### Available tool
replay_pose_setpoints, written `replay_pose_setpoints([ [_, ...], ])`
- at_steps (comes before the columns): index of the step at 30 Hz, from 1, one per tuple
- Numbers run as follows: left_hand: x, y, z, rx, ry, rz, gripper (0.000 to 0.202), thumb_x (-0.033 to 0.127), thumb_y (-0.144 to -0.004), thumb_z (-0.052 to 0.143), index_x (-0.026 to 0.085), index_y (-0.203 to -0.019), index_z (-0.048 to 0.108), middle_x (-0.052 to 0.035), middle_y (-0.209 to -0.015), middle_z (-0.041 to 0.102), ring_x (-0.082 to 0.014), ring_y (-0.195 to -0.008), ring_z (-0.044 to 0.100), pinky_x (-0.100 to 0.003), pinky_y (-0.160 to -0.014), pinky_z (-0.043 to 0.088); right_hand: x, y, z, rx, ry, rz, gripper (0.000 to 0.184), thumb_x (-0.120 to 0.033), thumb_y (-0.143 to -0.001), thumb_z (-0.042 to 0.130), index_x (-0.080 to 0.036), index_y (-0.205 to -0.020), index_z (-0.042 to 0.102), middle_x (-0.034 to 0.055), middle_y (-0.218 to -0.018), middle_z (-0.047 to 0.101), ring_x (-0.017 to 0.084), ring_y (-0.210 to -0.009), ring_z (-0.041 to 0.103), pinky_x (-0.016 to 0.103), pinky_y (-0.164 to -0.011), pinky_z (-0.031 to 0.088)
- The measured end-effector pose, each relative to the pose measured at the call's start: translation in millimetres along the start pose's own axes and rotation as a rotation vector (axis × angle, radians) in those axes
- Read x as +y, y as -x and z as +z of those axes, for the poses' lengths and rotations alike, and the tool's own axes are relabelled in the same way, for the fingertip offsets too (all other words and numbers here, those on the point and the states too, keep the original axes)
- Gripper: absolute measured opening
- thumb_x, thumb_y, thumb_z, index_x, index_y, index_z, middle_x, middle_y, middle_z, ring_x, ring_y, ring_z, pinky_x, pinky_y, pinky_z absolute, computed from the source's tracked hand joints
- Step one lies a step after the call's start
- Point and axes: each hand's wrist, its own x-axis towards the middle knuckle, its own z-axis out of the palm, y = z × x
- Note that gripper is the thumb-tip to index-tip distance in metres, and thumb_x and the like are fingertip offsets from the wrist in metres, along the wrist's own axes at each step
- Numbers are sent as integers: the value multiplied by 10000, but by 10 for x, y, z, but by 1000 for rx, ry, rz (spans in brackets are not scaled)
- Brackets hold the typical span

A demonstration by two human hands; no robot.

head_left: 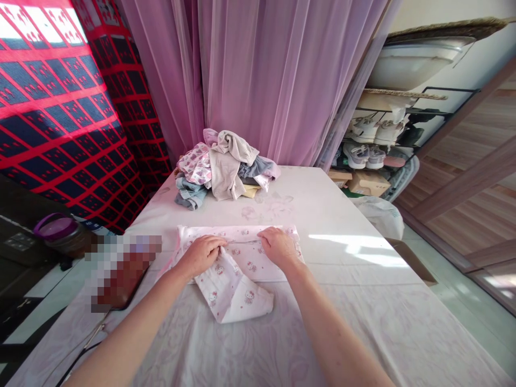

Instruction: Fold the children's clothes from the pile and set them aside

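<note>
A white garment (252,262) with small pink and red cat-face prints lies partly folded on the cloth-covered table (342,328). One sleeve or leg of it hangs out toward me, its end on the tablecloth. My left hand (205,255) pinches the garment's fabric on its left side, where that loose part begins. On the right side, my right hand (278,246) rests on the folded fabric with its fingers curled at a fold edge. What sits under the right fingertips is partly hidden.
A heap of crumpled clothes (228,169) stands at the table's back. Left of me lie a blurred-out flat object (127,274) and a cable (94,333). Purple curtains (258,75) hang behind. To the right are a shoe rack (371,140) and a cardboard box (409,263).
</note>
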Motion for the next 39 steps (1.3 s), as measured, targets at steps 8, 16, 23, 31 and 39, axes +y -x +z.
replay_pose_setpoints([
  [8, -174, 230, -78, 158, 124, -125, 348, 339, -858, 452, 228, -1106, 670, -48, -1184, 712, -209, -1110, 644, -361, -1017, 486, -390, 344, -152, -253, -398, -143, 98, -229, -836, 608, -244, -824, 704, -26, -839, 710, 129, -782, 619, 228, -715, 417],
  [16, -226, 236, -65, 133, 93, -52, 293, 300, -837, 469, 232, -980, 716, -53, -1107, 740, -211, -1066, 657, -382, -1014, 486, -477, 563, -161, -415, -158, -71, 80, -177, -728, 655, -247, -761, 675, -39, -698, 654, 145, -684, 568, 246, -627, 344],
  [23, -193, 230, -175, 63, 168, -70, 386, 431, -863, 426, 230, -960, 741, -51, -1145, 732, -217, -1102, 647, -356, -1029, 470, -721, 619, -505, -284, -573, -155, 102, -261, -843, 533, -232, -879, 623, -16, -808, 649, 121, -682, 560, 225, -640, 421],
  [31, -430, 273, -483, 89, 135, -281, 615, 636, -889, 281, 218, -978, 724, -45, -1052, 749, -248, -1050, 660, -307, -919, 505, -252, -276, -517, 246, -407, 310, 214, -310, -874, 450, -202, -1020, 563, 4, -780, 650, 152, -673, 585, 252, -647, 445],
  [39, -548, 17, -504, -37, -126, -230, 386, 517, -800, 444, 231, -899, 683, -44, -899, 732, -230, -858, 655, -298, -776, 471, 357, -335, -172, 52, -185, 570, 354, -304, -891, 407, -189, -1151, 618, 77, -931, 707, 235, -896, 648, 300, -768, 463],
])
